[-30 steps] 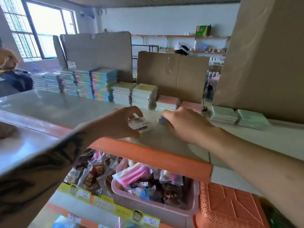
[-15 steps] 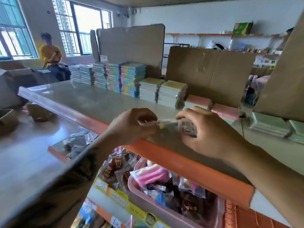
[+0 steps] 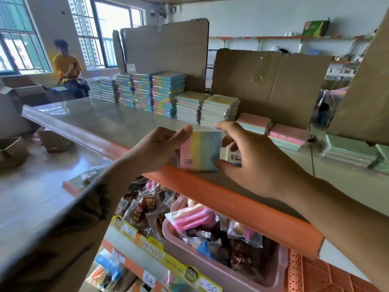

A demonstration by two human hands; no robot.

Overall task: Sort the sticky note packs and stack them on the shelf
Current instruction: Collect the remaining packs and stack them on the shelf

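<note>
Sticky note pack (image 3: 200, 151), striped pink, yellow, green and blue across its face, stands upright between the person's two hands just above the orange front edge (image 3: 242, 209) of the shelf (image 3: 117, 121); the left hand (image 3: 155, 150) grips its left side, thumb laid over the top corner and fingers hidden behind it; the right hand (image 3: 252, 159) pinches the right side, forefinger on the upper corner and thumb at the lower corner, with what looks like a second pale yellow pack (image 3: 224, 153) with a printed label tucked just behind, partly hidden by the fingers; further back on the same shelf surface stand rows of stacked packs, tall multicoloured stacks (image 3: 166, 93) to the left, shorter yellow-topped stacks (image 3: 219, 110) beside them, pink-topped stacks (image 3: 288, 135) to the right, and flat green packs (image 3: 349, 150) at the far right; cardboard sheets (image 3: 269, 85) lean upright behind the stacks; below the shelf edge a pink basket (image 3: 229, 270) holds wrapped snacks, with yellow price tags (image 3: 128, 229) along the lower rail; a person in a yellow shirt (image 3: 66, 66) sits near the windows at the back left.
</note>
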